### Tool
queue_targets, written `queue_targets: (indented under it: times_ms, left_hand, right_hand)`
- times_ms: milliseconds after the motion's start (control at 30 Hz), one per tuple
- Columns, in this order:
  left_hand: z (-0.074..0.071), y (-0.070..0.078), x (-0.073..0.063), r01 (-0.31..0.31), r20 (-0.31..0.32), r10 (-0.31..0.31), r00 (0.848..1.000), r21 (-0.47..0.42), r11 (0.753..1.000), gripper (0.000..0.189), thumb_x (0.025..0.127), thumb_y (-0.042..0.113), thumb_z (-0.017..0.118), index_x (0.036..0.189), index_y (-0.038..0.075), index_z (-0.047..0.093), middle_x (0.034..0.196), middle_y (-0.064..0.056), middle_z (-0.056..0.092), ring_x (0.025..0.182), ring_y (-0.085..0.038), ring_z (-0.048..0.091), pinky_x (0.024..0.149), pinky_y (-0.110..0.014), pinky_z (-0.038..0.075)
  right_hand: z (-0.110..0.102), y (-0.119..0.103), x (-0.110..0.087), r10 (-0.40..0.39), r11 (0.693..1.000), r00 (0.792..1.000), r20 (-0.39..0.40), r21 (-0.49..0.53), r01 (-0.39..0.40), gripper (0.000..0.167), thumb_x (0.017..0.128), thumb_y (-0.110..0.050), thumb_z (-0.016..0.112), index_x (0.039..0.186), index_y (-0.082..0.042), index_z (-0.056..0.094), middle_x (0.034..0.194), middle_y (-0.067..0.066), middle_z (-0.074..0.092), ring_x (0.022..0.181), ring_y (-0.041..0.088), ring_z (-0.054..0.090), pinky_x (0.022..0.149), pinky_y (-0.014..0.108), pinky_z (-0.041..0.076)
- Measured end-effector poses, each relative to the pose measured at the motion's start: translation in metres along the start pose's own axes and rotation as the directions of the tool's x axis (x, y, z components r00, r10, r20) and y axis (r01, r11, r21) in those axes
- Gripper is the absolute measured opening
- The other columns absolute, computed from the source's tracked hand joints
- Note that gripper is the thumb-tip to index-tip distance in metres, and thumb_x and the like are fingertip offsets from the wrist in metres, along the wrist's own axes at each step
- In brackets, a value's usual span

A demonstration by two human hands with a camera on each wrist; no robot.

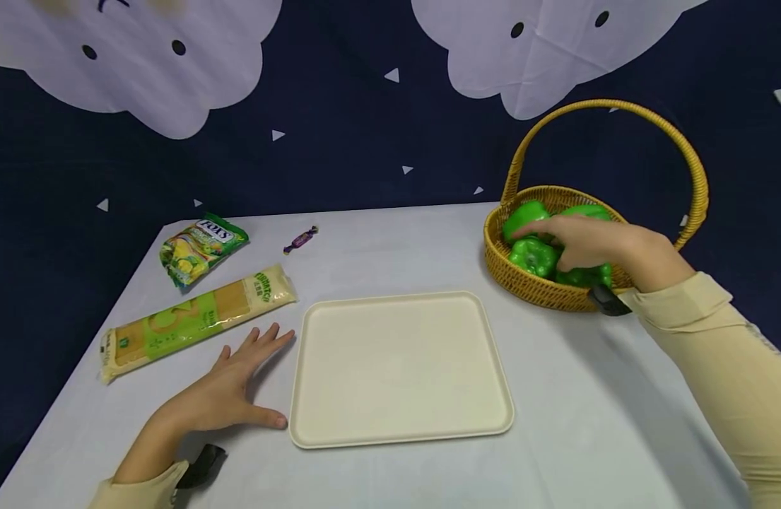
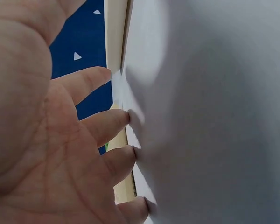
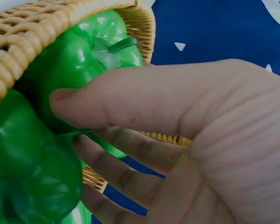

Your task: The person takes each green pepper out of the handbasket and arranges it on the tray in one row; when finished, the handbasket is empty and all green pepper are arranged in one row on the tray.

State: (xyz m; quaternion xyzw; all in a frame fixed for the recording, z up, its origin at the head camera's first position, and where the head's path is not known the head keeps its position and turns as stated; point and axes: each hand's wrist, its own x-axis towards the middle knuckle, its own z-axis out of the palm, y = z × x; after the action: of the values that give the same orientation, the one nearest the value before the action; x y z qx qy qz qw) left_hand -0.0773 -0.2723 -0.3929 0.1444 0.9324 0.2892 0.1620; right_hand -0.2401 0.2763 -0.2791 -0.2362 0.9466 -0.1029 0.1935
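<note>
My right hand (image 1: 587, 240) reaches into a wicker basket (image 1: 536, 291) at the right. Its fingers stretch over the green bell peppers (image 1: 533, 256), and the thumb lies against or just in front of one bell pepper (image 3: 70, 70) in the right wrist view. The fingers look fairly straight, partly hidden behind the peppers. My left hand (image 1: 227, 392) is spread on the white table, left of a cream rectangular tray (image 1: 399, 367). Its thumb tip is close to the tray's lower left edge. In the left wrist view the left palm (image 2: 60, 140) holds nothing.
Left on the table lie a long pack of noodles (image 1: 199, 318), a green Fox's candy bag (image 1: 202, 249) and a small purple wrapped candy (image 1: 300, 240). The basket's tall handle (image 1: 619, 106) arches above the right hand. A dark blue cloth with clouds hangs behind.
</note>
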Motion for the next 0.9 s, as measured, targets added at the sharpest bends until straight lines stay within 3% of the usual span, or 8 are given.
queue_targets:
  times_ms: [333, 567, 900]
  left_hand:
    - [0.0051, 0.0006, -0.0023, -0.039, -0.010, 0.039, 0.999, -0.034, 0.999, 0.118, 0.065, 0.051, 0.101, 0.166, 0.031, 0.042, 0.179, -0.026, 0.015, 0.162, -0.061, -0.003, 0.114, -0.092, -0.008]
    - [0.0079, 0.0008, -0.0057, -0.055, -0.037, 0.054, 0.998, -0.026, 0.998, 0.116, 0.067, 0.055, 0.099, 0.166, 0.039, 0.041, 0.178, -0.026, 0.017, 0.161, -0.065, -0.002, 0.112, -0.094, -0.009]
    - [0.0094, 0.0013, -0.0044, -0.041, -0.034, 0.041, 0.999, -0.004, 0.999, 0.114, 0.066, 0.058, 0.098, 0.164, 0.042, 0.042, 0.178, -0.025, 0.018, 0.161, -0.064, -0.001, 0.113, -0.093, -0.009]
  right_hand:
    - [0.0051, 0.0062, 0.0041, -0.034, 0.999, 0.999, -0.008, -0.002, 0.034, 0.091, 0.076, 0.019, 0.074, 0.158, -0.013, 0.052, 0.139, 0.028, 0.064, 0.109, 0.032, 0.064, 0.088, 0.046, 0.058]
    - [0.0053, 0.0077, 0.0062, -0.046, 0.999, 0.999, -0.013, 0.019, 0.046, 0.088, 0.076, 0.016, 0.078, 0.155, -0.016, 0.056, 0.144, 0.026, 0.062, 0.119, 0.039, 0.067, 0.093, 0.052, 0.061]
    - [0.0028, 0.0091, 0.0025, -0.027, 0.999, 0.999, -0.038, 0.017, 0.028, 0.084, 0.079, 0.009, 0.083, 0.153, -0.023, 0.058, 0.145, 0.024, 0.063, 0.122, 0.043, 0.068, 0.094, 0.056, 0.061]
